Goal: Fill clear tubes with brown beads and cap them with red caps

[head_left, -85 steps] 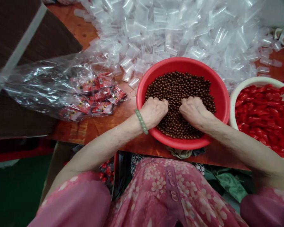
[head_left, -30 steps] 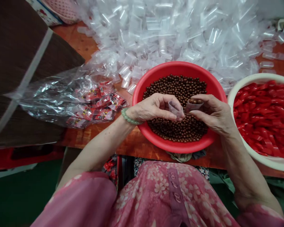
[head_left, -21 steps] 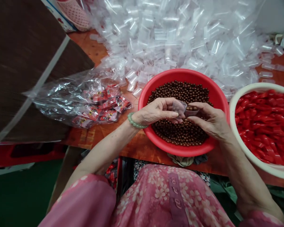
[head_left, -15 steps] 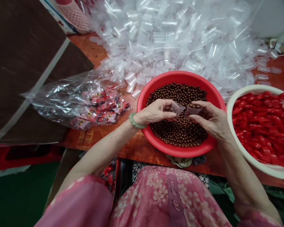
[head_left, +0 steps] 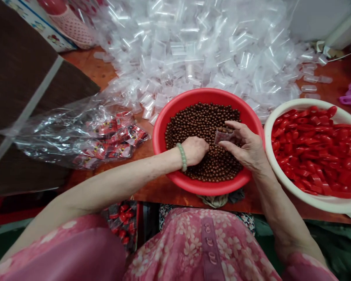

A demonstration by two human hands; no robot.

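A red basin (head_left: 160, 136) full of small shiny brown balls (head_left: 193, 119) stands in front of me. My left hand (head_left: 194, 150), with a green bead bracelet (head_left: 182, 157) on its wrist, reaches down into the balls. Its fingers are curled, and their tips and anything in them are hidden. Over the right part of the basin, my right hand (head_left: 247, 146) grips a small clear plastic tube (head_left: 223, 136) between thumb and fingers. Brown balls show at the tube's upper edge.
Behind the basin spreads a large heap of clear plastic tubes (head_left: 193, 50). To the right stands a white basin (head_left: 270, 164) of red plastic pieces (head_left: 318, 152). A clear bag (head_left: 61, 128) with red packets (head_left: 114, 134) lies left, beside a brown board (head_left: 23, 97).
My left hand, which held a clear plastic piece above the basin, has gone down and left into the balls. My right hand still holds its tube. The view has shifted slightly rightward.
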